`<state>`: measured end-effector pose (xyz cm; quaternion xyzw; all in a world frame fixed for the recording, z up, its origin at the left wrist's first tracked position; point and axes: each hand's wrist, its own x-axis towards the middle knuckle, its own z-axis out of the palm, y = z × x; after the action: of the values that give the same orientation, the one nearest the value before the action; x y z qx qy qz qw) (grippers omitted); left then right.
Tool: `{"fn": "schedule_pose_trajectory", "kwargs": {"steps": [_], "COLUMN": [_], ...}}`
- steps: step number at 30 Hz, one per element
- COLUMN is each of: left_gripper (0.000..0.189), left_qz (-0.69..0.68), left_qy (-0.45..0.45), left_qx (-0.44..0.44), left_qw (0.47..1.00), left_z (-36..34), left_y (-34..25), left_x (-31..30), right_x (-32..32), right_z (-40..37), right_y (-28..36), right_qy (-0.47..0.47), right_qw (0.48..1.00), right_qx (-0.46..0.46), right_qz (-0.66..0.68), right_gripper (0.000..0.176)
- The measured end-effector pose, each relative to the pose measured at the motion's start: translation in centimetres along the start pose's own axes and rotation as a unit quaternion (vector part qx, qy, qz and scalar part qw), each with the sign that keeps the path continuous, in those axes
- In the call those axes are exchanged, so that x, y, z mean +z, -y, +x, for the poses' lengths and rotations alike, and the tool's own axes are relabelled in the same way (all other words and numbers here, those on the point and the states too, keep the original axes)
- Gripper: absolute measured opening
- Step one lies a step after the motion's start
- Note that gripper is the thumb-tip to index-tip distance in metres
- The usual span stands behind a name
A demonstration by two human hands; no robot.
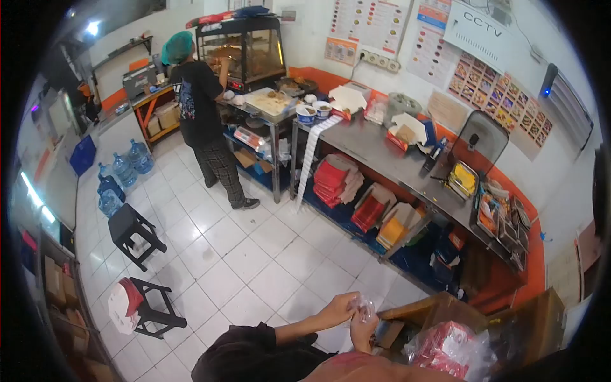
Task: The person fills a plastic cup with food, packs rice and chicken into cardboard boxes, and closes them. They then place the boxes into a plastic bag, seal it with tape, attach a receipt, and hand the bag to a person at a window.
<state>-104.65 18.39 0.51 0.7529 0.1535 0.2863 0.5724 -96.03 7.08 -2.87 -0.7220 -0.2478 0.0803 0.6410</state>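
Observation:
My left hand (pixel 342 309) reaches in from the left at the bottom of the view, its fingers closed on a small clear plastic bag (pixel 365 305). Just below and to the right, my right hand (pixel 363 329) is closed on the same bag. The plastic is crumpled, and I cannot make out whether anything is inside it. Beside my right hand, to its lower right, lies a large clear bag of red-and-white packages (pixel 445 347), next to an open cardboard box (pixel 420 312).
A co-worker (pixel 200 102) in a green hair cover stands at a heated display case (pixel 245 54). A steel table (pixel 369 143) bears paper bowls and open boxes, with folded boxes (pixel 336 181) below. Two black stools (pixel 135 232) and water jugs (pixel 124 169) stand left.

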Motion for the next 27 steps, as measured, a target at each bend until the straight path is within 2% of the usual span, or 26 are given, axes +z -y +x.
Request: {"fn": "schedule_pose_trajectory", "kwargs": {"steps": [1,2,3,5,7,9,10,11,12,13,14,15,16,17,18,19,21,22,23,24,25,26,27], "left_gripper": [0.015,0.014,0.014,0.011,0.009,0.010,0.010,0.010,0.012,0.012,0.013,0.015,0.019,0.022,0.024,0.024,0.035,0.028,0.028,0.025,0.021,0.016,0.016], "left_qz": [-0.021,0.067,0.071,0.036,0.033,0.032,0.027,0.036,0.040,0.056,0.082,0.124,0.143,0.224,0.287,0.270,0.238,0.214,0.203,0.116,0.033,0.056,0.057], "left_qy": [0.016,-0.088,-0.093,-0.082,-0.069,-0.026,0.012,-0.001,0.000,0.029,0.063,0.094,0.069,0.081,0.080,0.140,0.307,0.402,0.424,0.458,0.479,0.512,0.521], "left_qx": [0.025,0.063,0.064,0.001,-0.011,-0.037,-0.042,-0.002,0.037,-0.026,-0.080,-0.021,0.009,0.099,0.199,0.213,0.363,0.364,0.367,0.243,0.112,0.016,0.015], "left_qw": [0.999,0.992,0.991,0.996,0.997,0.998,0.999,0.999,0.999,0.998,0.991,0.988,0.987,0.966,0.934,0.928,0.847,0.813,0.803,0.847,0.870,0.857,0.852], "left_z": [-0.1,0.5,0.5,0.5,-0.1,-1.4,-2.0,-2.3,-2.9,-2.6,-1.5,-1.6,-2.3,-2.7,-2.6,-2.6,-4.3,-4.9,-4.9,-4.7,-4.5,-3.1,-3.0], "left_y": [0.8,3.9,3.9,3.3,2.5,1.9,2.2,3.1,3.9,4.2,4.8,6.5,6.5,4.1,1.2,-0.2,-1.1,-0.5,0.7,1.6,2.2,-0.5,-0.8], "left_x": [-0.2,-1.0,-2.1,-3.8,-2.0,0.6,1.3,2.1,3.1,2.4,1.8,3.2,5.3,6.7,8.3,10.7,13.8,15.2,16.7,17.8,18.7,18.4,19.2], "right_x": [0.4,-1.5,-2.2,-3.3,-2.3,-1.4,-1.9,-2.8,-4.4,-6.6,-9.3,-10.1,-10.8,-11.9,-13.1,-15.0,-16.3,-17.2,-18.1,-18.9,-20.5,-22.9,-25.6], "right_z": [-0.5,0.3,1.2,1.7,0.2,-2.0,-2.6,-3.5,-4.2,-4.7,-4.6,-5.3,-6.4,-7.4,-8.6,-9.1,-11.6,-13.6,-14.8,-15.7,-17.1,-17.8,-18.8], "right_y": [-1.4,-1.9,-1.8,-1.3,-1.0,0.7,1.3,1.8,0.6,-2.2,-6.1,-5.4,-2.6,-1.3,-0.9,-0.7,-0.5,-1.1,-2.3,-2.7,-2.8,-0.6,0.5], "right_qy": [0.034,-0.016,-0.011,-0.048,-0.090,-0.073,-0.001,0.064,-0.003,-0.080,-0.128,-0.154,-0.194,-0.203,-0.192,-0.171,-0.179,-0.206,-0.189,-0.165,-0.175,-0.143,-0.111], "right_qw": [0.997,0.995,0.995,0.988,0.988,0.996,0.993,0.980,0.985,0.982,0.989,0.987,0.975,0.974,0.972,0.972,0.966,0.959,0.947,0.932,0.929,0.950,0.964], "right_qx": [0.018,-0.023,-0.027,-0.022,-0.026,-0.004,-0.026,-0.032,0.010,0.052,0.057,0.048,0.073,0.034,0.064,0.089,0.043,0.063,0.060,0.054,0.065,0.110,0.153], "right_qz": [0.066,-0.097,-0.093,-0.147,-0.119,-0.042,-0.116,-0.187,-0.175,-0.162,-0.044,0.007,-0.082,-0.098,-0.119,-0.138,-0.181,-0.184,-0.252,-0.318,-0.318,-0.256,-0.185], "right_gripper": [0.011,0.013,0.013,0.014,0.015,0.017,0.017,0.017,0.018,0.021,0.023,0.024,0.021,0.016,0.015,0.016,0.018,0.018,0.021,0.024,0.024,0.031,0.038]}}
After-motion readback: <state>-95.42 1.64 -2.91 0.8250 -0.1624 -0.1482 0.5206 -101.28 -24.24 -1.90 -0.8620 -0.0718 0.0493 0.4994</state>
